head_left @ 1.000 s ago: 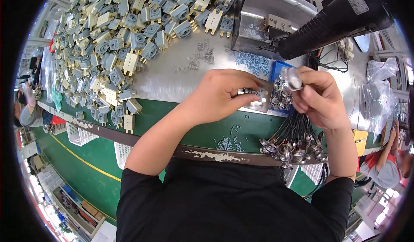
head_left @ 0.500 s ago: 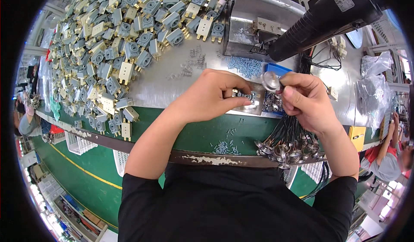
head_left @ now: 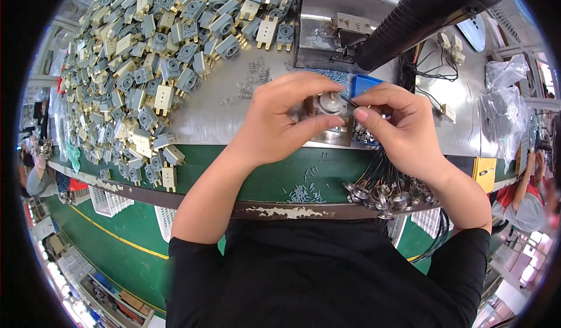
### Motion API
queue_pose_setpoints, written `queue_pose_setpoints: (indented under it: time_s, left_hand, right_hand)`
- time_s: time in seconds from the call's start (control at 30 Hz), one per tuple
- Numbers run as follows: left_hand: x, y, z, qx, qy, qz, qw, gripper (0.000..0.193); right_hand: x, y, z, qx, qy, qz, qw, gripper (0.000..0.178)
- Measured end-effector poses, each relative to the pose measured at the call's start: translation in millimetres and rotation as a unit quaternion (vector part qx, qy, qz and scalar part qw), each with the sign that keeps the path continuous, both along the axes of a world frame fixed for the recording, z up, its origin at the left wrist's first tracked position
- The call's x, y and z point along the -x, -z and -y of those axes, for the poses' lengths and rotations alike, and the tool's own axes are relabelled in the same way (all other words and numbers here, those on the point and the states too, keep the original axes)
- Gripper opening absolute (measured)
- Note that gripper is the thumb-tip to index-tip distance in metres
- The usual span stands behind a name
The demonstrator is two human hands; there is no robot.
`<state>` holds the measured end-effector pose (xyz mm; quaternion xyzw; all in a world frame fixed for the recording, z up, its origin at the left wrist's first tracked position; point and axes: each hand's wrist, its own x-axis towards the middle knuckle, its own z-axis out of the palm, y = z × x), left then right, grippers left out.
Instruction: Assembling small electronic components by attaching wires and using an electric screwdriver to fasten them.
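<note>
A round, shiny metal cap (head_left: 331, 103) sits between the thumb and forefinger of my left hand (head_left: 274, 114), which is closed on its rim. My right hand (head_left: 400, 114) is at the cap's right side, thumb and forefinger pinching a thin dark wire (head_left: 350, 102) beside it. Whether the wire is joined to the cap is too small to tell. Under the cap is a metal plate (head_left: 336, 138); anything between the two is hidden. Similar metal caps (head_left: 385, 199) with black wires lie bundled at the bench edge below my right hand.
Grey-and-cream switch blocks (head_left: 146, 59) are heaped at left. Springs (head_left: 248, 85), loose screws (head_left: 304, 193) and a blue tray (head_left: 365, 85) lie around my hands. A black cylindrical tool (head_left: 426, 18) slants above a metal fixture (head_left: 333, 12). Clear plastic bags (head_left: 505, 109) lie at right.
My right hand has carried the metal cap left and slightly up to my left hand. My left fingers have spread wider around it; the small grey part they held is now out of sight.
</note>
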<state>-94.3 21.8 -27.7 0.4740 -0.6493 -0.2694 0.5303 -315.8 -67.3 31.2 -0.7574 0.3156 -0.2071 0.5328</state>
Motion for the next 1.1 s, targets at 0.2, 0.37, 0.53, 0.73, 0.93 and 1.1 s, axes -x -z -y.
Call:
queue_pose_setpoints:
  time_s: [0.2,0.37,0.53,0.73,0.93,1.1]
  left_hand:
    - [2,2,-4,-0.005,0.026,-0.031,0.999,0.039]
    - [-1,-2,-7,-0.056,0.021,-0.035,0.998,0.036]
    - [2,-5,-7,-0.071,0.007,0.091,0.993,0.036]
    - [1,18,1,-0.020,0.046,0.123,0.991,0.040]
    - [6,18,4,-0.013,0.050,0.102,0.993,0.042]
    - [4,18,8,-0.080,0.074,0.056,0.992,0.038]
  right_hand:
    - [0,-4,-5,0.066,-0.010,-0.032,0.997,0.017]
    - [1,0,-2,0.167,-0.042,0.002,0.985,0.017]
    - [8,6,4,0.232,-0.093,-0.022,0.968,0.016]
    - [13,15,6,0.212,-0.114,-0.059,0.969,0.015]
    - [15,21,7,0.227,-0.124,-0.077,0.963,0.016]
    - [14,22,6,0.243,-0.131,-0.090,0.957,0.020]
